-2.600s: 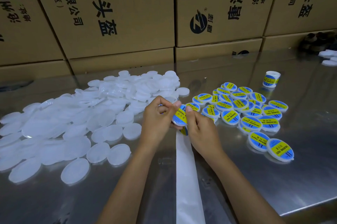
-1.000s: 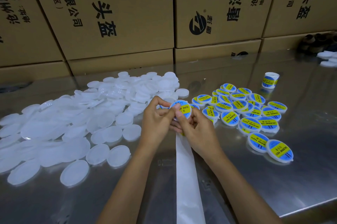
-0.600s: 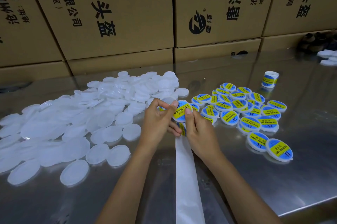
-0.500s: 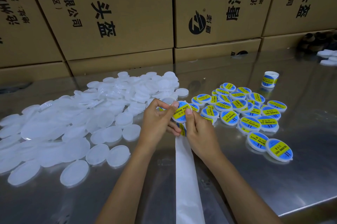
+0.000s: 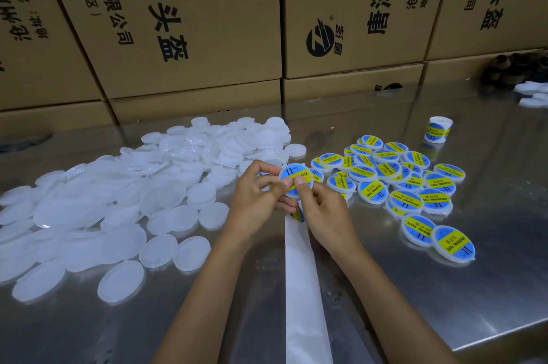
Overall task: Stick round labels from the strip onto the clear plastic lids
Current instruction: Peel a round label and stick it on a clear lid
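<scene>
While both thumbs press on its blue-and-yellow label, I hold one lid (image 5: 296, 181) at frame centre, my left hand (image 5: 257, 200) and right hand (image 5: 325, 212) both curled round its edge | strip (image 5: 302, 274) runs down to the bottom edge | bare lids (image 5: 124, 203) heaped left | labelled lids (image 5: 397, 185) right | label roll (image 5: 438, 129) upper right.

"soldering paste" on labelled lids (image 5: 373, 190); "头盔" on cardboard boxes (image 5: 178, 22)

Bare lids (image 5: 124, 203) left, labelled lids (image 5: 400, 185) right
</scene>
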### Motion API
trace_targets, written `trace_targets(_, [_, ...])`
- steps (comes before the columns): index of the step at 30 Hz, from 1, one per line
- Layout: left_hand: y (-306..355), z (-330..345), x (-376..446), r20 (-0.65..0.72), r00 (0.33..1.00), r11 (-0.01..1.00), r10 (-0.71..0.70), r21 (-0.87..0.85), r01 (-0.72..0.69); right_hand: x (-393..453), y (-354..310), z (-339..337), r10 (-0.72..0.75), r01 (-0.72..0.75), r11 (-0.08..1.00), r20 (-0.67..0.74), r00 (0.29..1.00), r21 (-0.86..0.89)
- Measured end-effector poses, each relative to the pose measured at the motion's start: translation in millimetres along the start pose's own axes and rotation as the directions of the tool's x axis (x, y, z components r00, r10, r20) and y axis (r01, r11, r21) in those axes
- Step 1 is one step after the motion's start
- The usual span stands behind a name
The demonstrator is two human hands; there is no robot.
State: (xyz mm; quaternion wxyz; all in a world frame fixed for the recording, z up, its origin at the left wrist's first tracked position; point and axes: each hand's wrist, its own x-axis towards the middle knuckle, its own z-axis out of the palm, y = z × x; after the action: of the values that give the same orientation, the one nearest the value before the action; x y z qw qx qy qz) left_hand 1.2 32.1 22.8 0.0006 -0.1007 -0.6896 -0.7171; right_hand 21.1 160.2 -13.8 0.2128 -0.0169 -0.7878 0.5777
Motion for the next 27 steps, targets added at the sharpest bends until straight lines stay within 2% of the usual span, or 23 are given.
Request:
trace_targets(7, [0.9, 3.4, -3.1, 0.037, 0.999, 0.999, -0.032, -0.038, 0.033, 5.9, 1.2, -3.4, 0.093, -0.085, 0.99, -0.068, 0.993, 0.11])
trace_targets(10, [2.6, 3.2, -2.4, -0.032, 0.998, 0.997, -0.06, -0.06, 0.058, 7.8, 2.6, -7.2, 0.189, -0.164, 0.969, -0.131, 0.973, 0.183])
trace_targets(12, [3.2, -1.4, -0.6, -0.13, 0.99, 0.997, -0.057, -0.061, 0.05, 12.0, 6.7, -14.6, 0.324, -0.256, 0.905, -0.159, 0.933, 0.339])
trace_targets(15, [0.7, -11.1, 3.0, -0.281, 0.958, 0.999, -0.049, -0.005, 0.05, 19.1, 9.9, -26.7, 0.491, -0.335, 0.745, -0.134, 0.861, 0.577])
trace_targets(18, [-5.6, -17.1, 5.8, -0.351, 0.936, 0.985, -0.027, 0.148, 0.084, 23.0, 9.2, -30.5, 0.546, -0.354, 0.644, -0.083, 0.834, 0.678])
trace_targets(21, [-11.0, -18.2, 8.5, -0.369, 0.929, 0.94, 0.008, 0.321, 0.119, 22.9, 7.6, -31.9, 0.566, -0.372, 0.602, -0.049, 0.823, 0.706])
trace_targets(24, [-12.5, -19.6, 8.7, -0.369, 0.929, 0.844, 0.028, 0.507, 0.176, 22.3, 6.1, -35.1, 0.574, -0.374, 0.573, -0.031, 0.818, 0.73])
trace_targets(25, [-13.5, -20.2, 7.9, -0.352, 0.934, 0.752, 0.061, 0.632, 0.189, 22.2, 5.7, -35.8, 0.572, -0.374, 0.563, -0.022, 0.82, 0.737])
trace_targets(27, [-17.6, -21.1, 4.5, -0.283, 0.954, 0.439, 0.102, 0.873, 0.212, 21.6, 4.9, -35.9, 0.562, -0.378, 0.564, -0.005, 0.827, 0.734])
